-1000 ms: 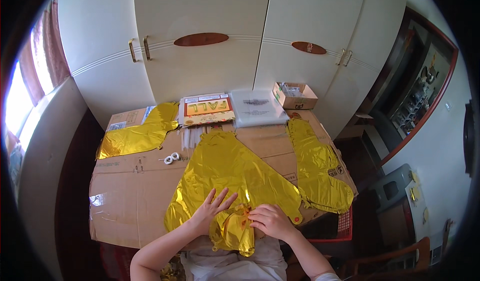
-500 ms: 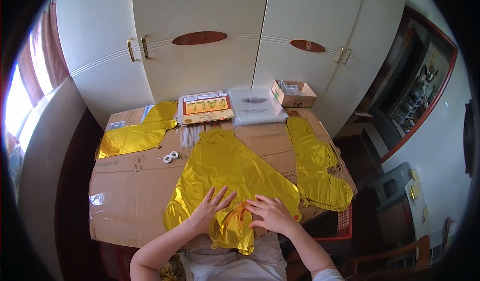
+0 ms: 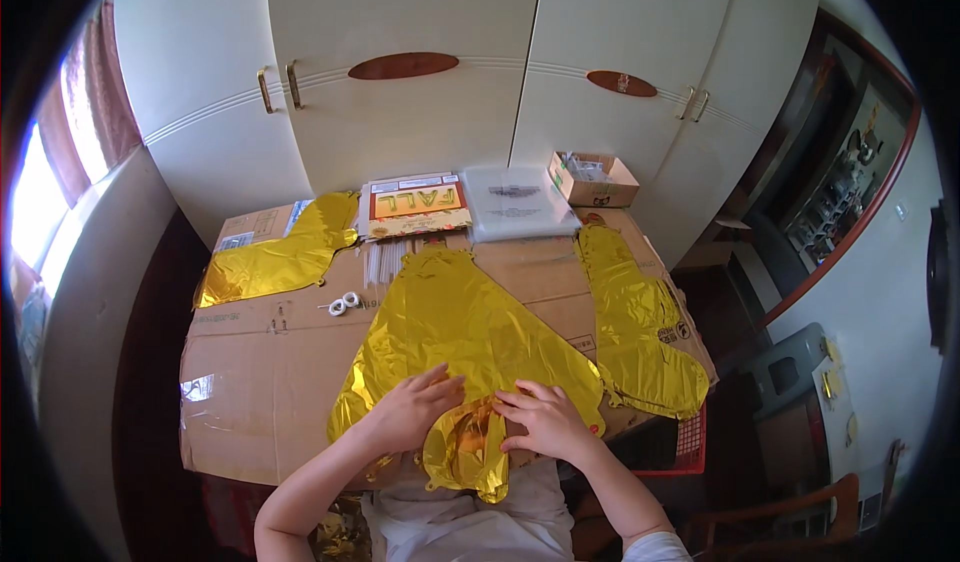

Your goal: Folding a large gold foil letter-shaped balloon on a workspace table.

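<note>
Room: cream wardrobe (image 3: 420, 12) with brass handles behind the far edge. Tabletop (image 3: 240, 402) is covered in brown cardboard.

Main piece: large, roughly triangular gold foil balloon (image 3: 450, 312), flat mid-tabletop, narrow end toward the far edge, wide end at the near edge. Crumpled gold foil flap (image 3: 468, 447) sits at its wide end, hanging over the near edge; can't tell if it's the same piece.

Left hand (image 3: 412, 414): palm down on the big balloon, just left of the flap, fingers extended close together. Underside hidden, so can't tell whether its grip holds any foil.

Right hand (image 3: 543, 422): grip wide, fingers spread, thumb well apart from the index, fingertips touching the flap's right side.

Around: bent gold foil balloon (image 3: 285, 257) at the far left corner; lobed gold foil balloon (image 3: 640, 332) along the right edge. Far edge, left to right: stack of printed orange-and-white cards (image 3: 418, 205), stack of clear plastic bags (image 3: 515, 207), small open cardboard box (image 3: 597, 180) at the far right corner. Clear thin plastic tubes (image 3: 383, 260) lie just nearside of the cards. Two small white rolls (image 3: 345, 304) sit left of the big balloon.
</note>
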### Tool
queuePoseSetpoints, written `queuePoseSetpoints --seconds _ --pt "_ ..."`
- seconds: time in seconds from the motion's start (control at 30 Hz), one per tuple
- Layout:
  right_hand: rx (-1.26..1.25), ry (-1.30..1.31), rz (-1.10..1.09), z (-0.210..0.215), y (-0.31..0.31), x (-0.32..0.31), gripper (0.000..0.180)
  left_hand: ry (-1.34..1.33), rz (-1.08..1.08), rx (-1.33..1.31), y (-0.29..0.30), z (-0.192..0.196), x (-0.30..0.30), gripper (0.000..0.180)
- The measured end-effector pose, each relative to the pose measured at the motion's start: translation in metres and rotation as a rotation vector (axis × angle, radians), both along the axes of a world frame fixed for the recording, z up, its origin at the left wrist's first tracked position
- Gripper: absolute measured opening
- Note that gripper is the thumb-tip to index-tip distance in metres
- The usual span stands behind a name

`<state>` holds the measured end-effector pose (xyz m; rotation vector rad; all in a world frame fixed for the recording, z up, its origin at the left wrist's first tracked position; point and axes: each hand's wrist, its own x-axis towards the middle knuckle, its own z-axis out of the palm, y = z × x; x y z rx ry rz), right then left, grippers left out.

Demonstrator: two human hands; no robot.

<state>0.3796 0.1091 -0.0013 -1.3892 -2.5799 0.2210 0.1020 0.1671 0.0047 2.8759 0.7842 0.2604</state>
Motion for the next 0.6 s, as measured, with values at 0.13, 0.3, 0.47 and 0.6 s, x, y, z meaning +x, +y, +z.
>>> queuePoseSetpoints --seconds 0.13,0.3,0.47,0.6 --pt "0.019 0.011 0.001 -0.002 0.000 0.001 0.065 -0.278 0.083 -0.506 -0.016 0.022 -0.004 0.046" --pt "-0.002 0.007 0.012 0.004 0.000 0.000 0.066 -0.540 0.481 -0.792 -0.058 0.036 0.006 0.052" --pt "-0.025 -0.013 0.000 0.008 -0.003 0.000 0.069 -0.220 0.121 -0.042 -0.061 0.028 0.023 0.035" --pt "-0.004 -0.021 0.016 0.010 -0.003 -0.001 0.071 -0.162 -0.113 -0.069 -0.053 0.006 0.038 0.029"
